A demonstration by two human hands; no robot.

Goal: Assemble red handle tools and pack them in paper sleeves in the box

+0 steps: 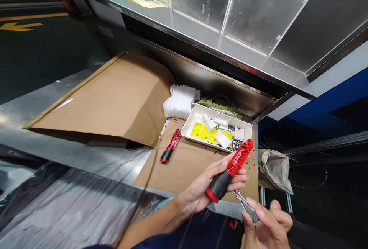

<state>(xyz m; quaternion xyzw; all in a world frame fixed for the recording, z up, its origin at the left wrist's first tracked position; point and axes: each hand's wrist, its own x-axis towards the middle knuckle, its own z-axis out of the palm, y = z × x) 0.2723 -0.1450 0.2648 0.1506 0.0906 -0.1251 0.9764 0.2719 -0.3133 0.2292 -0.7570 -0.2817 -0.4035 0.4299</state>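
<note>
My left hand (201,187) is closed around a red-and-black plastic handle shell (231,170), tilted with its open, ribbed inside facing up. Small silver nippers (244,203) are pinched in the fingers of my right hand (267,224), their tip close to the black end of the shell and just under my left fingertips. Whether the tip touches the shell I cannot tell. A second red-and-black handle shell (171,145) lies on the cardboard sheet (161,174) to the left.
A white tray (191,120) holds several white and pinkish blocks, a yellow label and black bits. Behind it sit a stack of white foam sheets (181,101) and a green cloth (220,105). A large cardboard box (109,99) stands left; a paper-lined bag (276,168) hangs right.
</note>
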